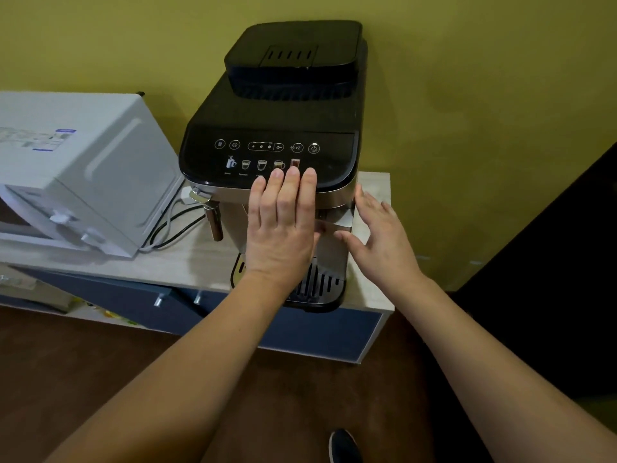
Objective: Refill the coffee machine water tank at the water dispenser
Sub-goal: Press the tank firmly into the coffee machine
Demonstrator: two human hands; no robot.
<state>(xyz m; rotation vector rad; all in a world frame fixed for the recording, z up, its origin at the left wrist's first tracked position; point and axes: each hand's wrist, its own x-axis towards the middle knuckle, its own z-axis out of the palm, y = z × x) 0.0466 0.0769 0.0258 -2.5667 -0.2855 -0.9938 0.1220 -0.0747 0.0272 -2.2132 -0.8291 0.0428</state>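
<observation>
With fingers straight and holding nothing, the right hand (380, 228) lies nearer the coffee machine (270, 145) right flank, where the water tank probably sits, than the left hand (283, 225) fronting it.

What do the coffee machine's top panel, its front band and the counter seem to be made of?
Top panel: likely glossy black plastic, with soft reflections. Front band: brushed metal or metallic-look plastic, silvery sheen. Counter: pale wood-grain laminate, probably; matte.
</observation>
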